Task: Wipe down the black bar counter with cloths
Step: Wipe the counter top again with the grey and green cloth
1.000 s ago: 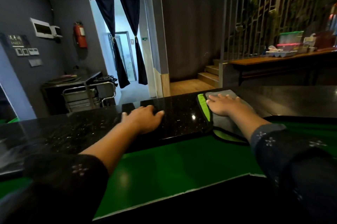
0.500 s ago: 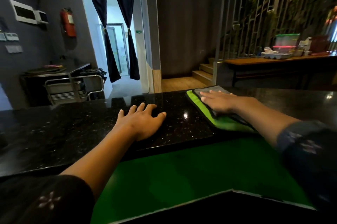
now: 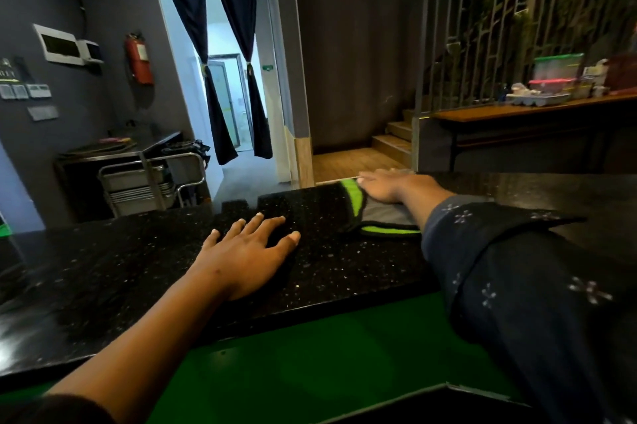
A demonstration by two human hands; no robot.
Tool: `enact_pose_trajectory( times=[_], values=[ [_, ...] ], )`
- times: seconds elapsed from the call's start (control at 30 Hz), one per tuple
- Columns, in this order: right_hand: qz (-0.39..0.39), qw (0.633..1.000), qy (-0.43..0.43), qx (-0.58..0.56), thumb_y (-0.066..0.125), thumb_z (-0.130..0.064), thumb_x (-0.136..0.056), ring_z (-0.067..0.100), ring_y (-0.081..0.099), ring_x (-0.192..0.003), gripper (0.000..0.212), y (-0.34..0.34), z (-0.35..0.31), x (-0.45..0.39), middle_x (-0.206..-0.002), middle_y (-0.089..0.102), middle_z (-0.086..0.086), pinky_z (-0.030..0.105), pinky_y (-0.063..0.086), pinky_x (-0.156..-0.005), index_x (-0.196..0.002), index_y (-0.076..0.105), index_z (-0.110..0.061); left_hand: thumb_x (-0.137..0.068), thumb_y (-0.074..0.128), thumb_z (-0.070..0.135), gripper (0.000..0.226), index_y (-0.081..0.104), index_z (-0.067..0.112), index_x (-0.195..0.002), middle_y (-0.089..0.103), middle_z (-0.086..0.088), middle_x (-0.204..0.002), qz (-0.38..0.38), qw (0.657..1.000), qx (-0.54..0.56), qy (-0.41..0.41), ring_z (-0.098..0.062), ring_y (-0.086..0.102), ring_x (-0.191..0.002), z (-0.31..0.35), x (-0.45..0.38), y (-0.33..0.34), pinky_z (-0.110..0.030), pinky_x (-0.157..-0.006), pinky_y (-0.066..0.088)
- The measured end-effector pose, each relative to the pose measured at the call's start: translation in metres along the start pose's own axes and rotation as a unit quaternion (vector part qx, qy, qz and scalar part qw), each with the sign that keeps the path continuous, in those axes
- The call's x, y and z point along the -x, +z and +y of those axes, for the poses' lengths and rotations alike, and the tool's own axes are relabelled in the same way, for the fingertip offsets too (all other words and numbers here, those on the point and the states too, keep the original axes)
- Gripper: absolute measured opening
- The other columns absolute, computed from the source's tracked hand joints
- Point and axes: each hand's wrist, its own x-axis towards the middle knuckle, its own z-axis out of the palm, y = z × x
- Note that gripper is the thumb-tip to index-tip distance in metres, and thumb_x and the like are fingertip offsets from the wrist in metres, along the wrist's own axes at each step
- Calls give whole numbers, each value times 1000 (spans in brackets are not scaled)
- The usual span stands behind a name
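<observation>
Your right hand [image 3: 386, 184] presses flat on the soft, limp grey-green cloth [image 3: 382, 215] at the counter [image 3: 138, 265] far edge, left hand [image 3: 246, 253] splayed empty; press its middle, since it'll likely bunch.

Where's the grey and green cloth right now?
In the head view, the grey and green cloth lies right of centre at the black speckled counter's far edge, under the flat right hand.

A red fire extinguisher [image 3: 139, 58] hung far beyond the fingers, left; dark curtains [image 3: 220, 79] framed the doorway; containers [image 3: 551, 79] crowded a wooden table [image 3: 517, 113] right.
</observation>
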Motion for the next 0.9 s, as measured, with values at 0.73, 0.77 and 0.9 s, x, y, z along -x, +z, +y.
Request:
enact_pose_trajectory(
  times=[0.73,0.77,0.9],
  values=[
    [9,999,-38,28,12,-59,-100,24,-1,-151,59,22,-16,108,-165,-1,-1,53,-2,-119,-155,8,-40,-89,13,71,67,10,43,-150,3,2,-161,-8,1000,11,0,-24,1,-148,4,1,0,-55,-116,-2],
    [14,999,-25,27,12,-58,-100,27,-1,-151,60,22,-23,97,-165,-1,2,55,-2,-119,-156,8,-38,-90,14,70,66,11,43,-150,3,2,-161,-9,1000,11,0,-24,2,-148,5,0,0,-55,-116,-2],
    [15,999,-13,31,15,-57,-99,33,-1,-150,62,28,-62,90,-165,0,9,60,-3,-117,-156,10,-33,-92,14,67,63,12,42,-150,4,2,-161,-10,1000,18,-1,-24,2,-148,5,1,-5,-56,-115,-1]
  ],
)
